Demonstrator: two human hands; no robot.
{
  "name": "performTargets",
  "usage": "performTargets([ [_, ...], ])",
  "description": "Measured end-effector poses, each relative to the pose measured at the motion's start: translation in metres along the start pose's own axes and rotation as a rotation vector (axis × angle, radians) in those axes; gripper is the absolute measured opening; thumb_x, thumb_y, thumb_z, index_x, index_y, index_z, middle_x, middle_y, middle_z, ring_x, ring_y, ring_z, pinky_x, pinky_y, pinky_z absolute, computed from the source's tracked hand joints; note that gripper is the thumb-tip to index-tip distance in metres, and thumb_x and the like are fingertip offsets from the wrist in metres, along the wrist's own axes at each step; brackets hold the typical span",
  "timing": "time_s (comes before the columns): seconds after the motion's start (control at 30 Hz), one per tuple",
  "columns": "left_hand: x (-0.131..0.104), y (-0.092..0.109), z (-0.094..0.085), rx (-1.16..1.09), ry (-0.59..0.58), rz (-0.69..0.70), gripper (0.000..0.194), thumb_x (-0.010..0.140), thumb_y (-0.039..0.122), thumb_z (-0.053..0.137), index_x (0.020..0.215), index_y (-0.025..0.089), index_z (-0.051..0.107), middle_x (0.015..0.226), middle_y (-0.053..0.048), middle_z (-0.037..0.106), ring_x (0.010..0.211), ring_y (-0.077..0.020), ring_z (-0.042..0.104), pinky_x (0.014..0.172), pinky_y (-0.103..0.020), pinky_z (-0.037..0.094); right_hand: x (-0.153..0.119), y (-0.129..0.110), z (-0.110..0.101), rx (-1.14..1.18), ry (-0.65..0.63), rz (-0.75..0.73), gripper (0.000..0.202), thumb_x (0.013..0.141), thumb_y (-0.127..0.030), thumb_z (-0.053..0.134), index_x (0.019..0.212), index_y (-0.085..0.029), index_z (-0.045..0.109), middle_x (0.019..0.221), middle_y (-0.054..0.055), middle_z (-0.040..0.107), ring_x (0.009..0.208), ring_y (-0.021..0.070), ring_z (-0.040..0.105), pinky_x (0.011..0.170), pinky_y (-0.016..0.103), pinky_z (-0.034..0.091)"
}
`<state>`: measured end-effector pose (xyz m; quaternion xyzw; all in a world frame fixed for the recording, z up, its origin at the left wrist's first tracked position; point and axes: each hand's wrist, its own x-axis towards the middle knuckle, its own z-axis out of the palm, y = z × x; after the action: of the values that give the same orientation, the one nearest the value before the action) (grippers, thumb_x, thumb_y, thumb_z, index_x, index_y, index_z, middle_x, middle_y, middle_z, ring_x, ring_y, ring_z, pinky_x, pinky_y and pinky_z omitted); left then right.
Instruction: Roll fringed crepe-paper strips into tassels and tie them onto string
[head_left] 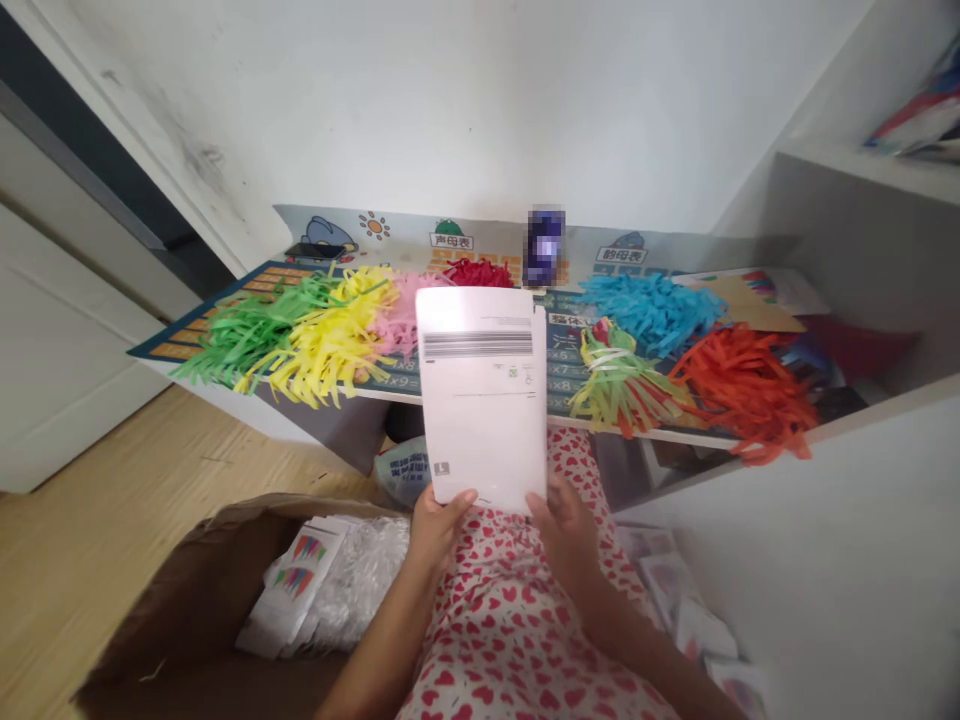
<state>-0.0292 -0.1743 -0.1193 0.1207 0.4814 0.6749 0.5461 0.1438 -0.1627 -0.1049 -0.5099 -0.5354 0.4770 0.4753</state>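
White wall (pixel 465 120) stands behind the counter (pixel 559 402). Left hand (pixel 442 525) and right hand (pixel 562 525) both grip the lower edge of a white packet (pixel 480 400), upright before the counter. Relative to the packet, yellow strips (pixel 322 350) lie left, orange strips (pixel 750 385) right.

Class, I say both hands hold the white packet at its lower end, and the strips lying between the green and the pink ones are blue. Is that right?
Not quite: the strips between the green ones and the pink ones are yellow, as the head view shows. The left hand and right hand do hold the white packet at its lower end.
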Motion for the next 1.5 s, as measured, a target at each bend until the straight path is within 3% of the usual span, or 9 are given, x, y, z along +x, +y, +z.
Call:
performTargets([
  [0.07,0.000,-0.005,0.004,-0.026,-0.014,-0.007,0.066,0.044,0.027,0.093,0.102,0.018,0.065,0.078,-0.001,0.075,0.068,-0.0163,0.069,0.058,-0.022,0.056,-0.004,-0.001,0.006,0.034,0.108,-0.112,0.040,0.083,-0.037,0.066,0.119,-0.020,0.059,0.105,0.007,0.072,0.092,0.0206,0.069,0.080,0.033,0.055],
  [0.2,-0.006,-0.016,0.015,-0.045,-0.032,-0.013,0.068,0.046,0.034,0.093,0.108,0.025,0.064,0.085,0.001,0.075,0.075,-0.0151,0.070,0.061,-0.018,0.056,-0.009,-0.002,0.011,-0.158,0.283,-0.324,0.030,0.081,-0.034,0.067,0.109,-0.022,0.069,0.100,0.008,0.075,0.089,0.0233,0.071,0.081,0.037,0.058],
  [0.5,-0.021,-0.024,0.029,-0.126,0.020,-0.027,0.065,0.052,0.026,0.091,0.111,0.026,0.064,0.092,0.001,0.075,0.078,-0.0131,0.071,0.065,-0.017,0.057,-0.006,-0.013,0.001,-0.198,0.333,-0.550,0.029,0.087,-0.020,0.059,0.110,-0.028,0.074,0.101,0.005,0.076,0.088,0.0229,0.073,0.080,0.035,0.061],
  [0.77,-0.014,-0.021,0.020,0.026,0.032,0.089,0.053,0.051,0.031,0.091,0.097,0.019,0.067,0.088,-0.002,0.076,0.078,-0.0166,0.071,0.069,-0.024,0.057,-0.001,-0.007,0.006,0.198,0.378,-0.202,0.016,0.080,-0.034,0.067,0.089,-0.022,0.071,0.093,0.007,0.075,0.083,0.0223,0.071,0.076,0.036,0.059],
  [1.0,0.000,0.022,0.025,0.262,-0.004,0.238,0.048,0.049,0.030,0.089,0.089,0.013,0.067,0.077,-0.003,0.074,0.067,-0.0164,0.067,0.069,-0.028,0.055,0.006,-0.016,-0.012,0.189,-0.081,0.074,0.025,0.078,-0.043,0.067,0.081,-0.018,0.066,0.074,0.003,0.071,0.068,0.0194,0.065,0.062,0.030,0.053],
  [1.2,-0.020,0.010,0.074,0.065,-0.133,0.221,0.036,0.067,0.048,0.079,0.076,0.016,0.065,0.065,0.001,0.066,0.061,-0.0128,0.061,0.064,-0.023,0.051,-0.001,-0.026,0.004,0.271,0.220,0.013,0.032,0.080,-0.045,0.063,0.096,-0.018,0.068,0.092,0.010,0.075,0.080,0.0236,0.070,0.072,0.035,0.056],
  [1.33,-0.031,-0.005,0.080,0.181,-0.283,0.154,0.040,0.078,0.056,0.066,0.069,0.017,0.063,0.057,0.003,0.057,0.048,-0.0105,0.050,0.051,-0.023,0.046,-0.006,-0.028,0.012,0.218,0.290,0.015,0.040,0.077,-0.054,0.064,0.089,-0.017,0.072,0.078,0.011,0.075,0.072,0.0255,0.070,0.069,0.036,0.057],
  [1.43,-0.029,0.012,0.074,0.370,-0.314,0.225,0.041,0.077,0.056,0.066,0.065,0.017,0.066,0.052,0.002,0.054,0.044,-0.0106,0.045,0.047,-0.023,0.041,-0.017,-0.028,0.015,0.184,0.102,0.071,0.045,0.077,-0.061,0.063,0.068,-0.018,0.072,0.061,0.010,0.071,0.057,0.0254,0.067,0.060,0.037,0.057],
  [1.5,-0.023,0.040,0.071,0.559,-0.333,0.386,0.036,0.078,0.050,0.067,0.062,0.018,0.069,0.055,0.000,0.059,0.050,-0.0131,0.050,0.051,-0.023,0.042,-0.029,-0.034,0.009,0.186,-0.197,0.102,0.051,0.083,-0.064,0.054,0.071,-0.019,0.074,0.062,0.009,0.071,0.053,0.0237,0.067,0.054,0.035,0.056],
])
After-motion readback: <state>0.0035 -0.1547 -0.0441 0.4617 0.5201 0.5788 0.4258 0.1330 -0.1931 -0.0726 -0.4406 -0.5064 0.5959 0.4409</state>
